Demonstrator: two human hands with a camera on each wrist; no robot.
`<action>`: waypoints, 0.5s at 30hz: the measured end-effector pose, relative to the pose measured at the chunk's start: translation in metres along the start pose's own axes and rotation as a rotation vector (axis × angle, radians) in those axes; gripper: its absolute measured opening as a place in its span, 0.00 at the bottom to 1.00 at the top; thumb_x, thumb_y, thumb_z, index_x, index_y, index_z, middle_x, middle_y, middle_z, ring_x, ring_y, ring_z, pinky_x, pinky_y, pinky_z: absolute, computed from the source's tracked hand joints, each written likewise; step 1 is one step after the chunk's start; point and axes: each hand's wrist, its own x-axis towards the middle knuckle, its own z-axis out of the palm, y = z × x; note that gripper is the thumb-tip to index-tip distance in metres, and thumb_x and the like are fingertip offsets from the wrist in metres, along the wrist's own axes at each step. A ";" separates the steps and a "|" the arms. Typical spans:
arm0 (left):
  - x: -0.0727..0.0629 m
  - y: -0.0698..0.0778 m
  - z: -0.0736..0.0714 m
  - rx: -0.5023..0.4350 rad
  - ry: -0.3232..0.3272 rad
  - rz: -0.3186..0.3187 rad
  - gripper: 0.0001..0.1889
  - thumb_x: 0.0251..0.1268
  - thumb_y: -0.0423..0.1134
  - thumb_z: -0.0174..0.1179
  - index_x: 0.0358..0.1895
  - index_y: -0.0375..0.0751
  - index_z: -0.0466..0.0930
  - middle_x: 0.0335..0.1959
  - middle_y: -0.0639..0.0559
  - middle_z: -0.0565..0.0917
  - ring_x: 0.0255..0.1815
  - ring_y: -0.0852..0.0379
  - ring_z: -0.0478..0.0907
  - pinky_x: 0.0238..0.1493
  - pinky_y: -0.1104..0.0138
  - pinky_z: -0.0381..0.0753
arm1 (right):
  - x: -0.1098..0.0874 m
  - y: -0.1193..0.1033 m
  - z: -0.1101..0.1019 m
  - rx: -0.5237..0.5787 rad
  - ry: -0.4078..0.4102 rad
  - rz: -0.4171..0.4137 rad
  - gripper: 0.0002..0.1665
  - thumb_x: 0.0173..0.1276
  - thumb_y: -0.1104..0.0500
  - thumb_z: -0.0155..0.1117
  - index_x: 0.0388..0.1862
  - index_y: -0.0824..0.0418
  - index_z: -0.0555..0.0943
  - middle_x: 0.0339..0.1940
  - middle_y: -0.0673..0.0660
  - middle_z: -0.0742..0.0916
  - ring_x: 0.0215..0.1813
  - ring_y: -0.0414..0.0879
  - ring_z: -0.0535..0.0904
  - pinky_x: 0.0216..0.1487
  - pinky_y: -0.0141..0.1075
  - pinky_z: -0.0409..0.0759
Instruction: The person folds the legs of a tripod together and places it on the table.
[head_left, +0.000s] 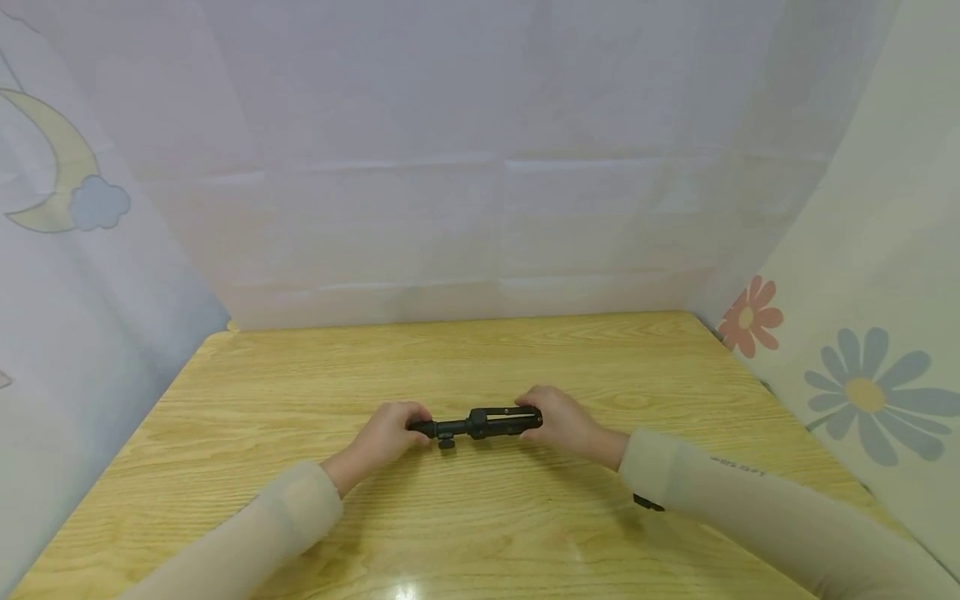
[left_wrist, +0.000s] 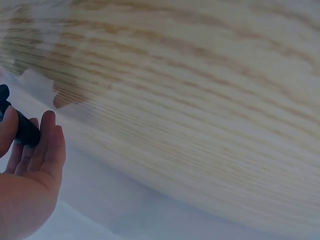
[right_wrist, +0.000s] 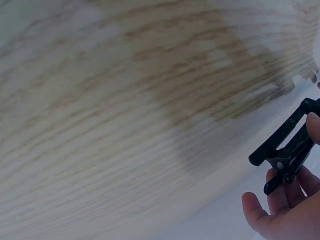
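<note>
A small black tripod [head_left: 477,423] with folded legs lies level between both hands, over the middle of the wooden table. My left hand [head_left: 384,435] pinches its narrow end between thumb and fingers. Close to that hand, a small knob [head_left: 446,443] sticks out from the shaft. Around the leg end, my right hand [head_left: 567,427] curls its thumb and fingers. In the left wrist view the dark tip [left_wrist: 27,132] rests between thumb and fingers. The right wrist view shows slim hinged legs [right_wrist: 278,138] standing slightly apart, with the thumb on them.
The wood-grain table [head_left: 450,358] spreads around the hands. A pale hanging sheet [head_left: 480,208] closes off the back, with a moon-patterned one [head_left: 97,333] on the left and a flowered one [head_left: 840,275] on the right. A dark strap piece [head_left: 648,502] shows under the right sleeve.
</note>
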 end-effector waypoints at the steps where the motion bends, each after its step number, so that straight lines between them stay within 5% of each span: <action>1: 0.000 0.000 0.000 0.005 0.002 -0.005 0.10 0.55 0.25 0.68 0.41 0.31 0.83 0.38 0.46 0.85 0.40 0.51 0.82 0.45 0.57 0.81 | 0.000 0.000 0.001 -0.004 0.001 -0.004 0.27 0.51 0.65 0.79 0.50 0.73 0.81 0.45 0.61 0.84 0.47 0.55 0.80 0.50 0.46 0.80; 15: -0.002 0.008 0.003 0.075 0.020 -0.052 0.12 0.55 0.24 0.67 0.44 0.32 0.83 0.43 0.44 0.85 0.47 0.47 0.81 0.51 0.54 0.79 | -0.002 0.003 0.013 0.046 -0.023 0.064 0.26 0.52 0.65 0.78 0.49 0.69 0.79 0.45 0.58 0.82 0.50 0.53 0.76 0.52 0.46 0.78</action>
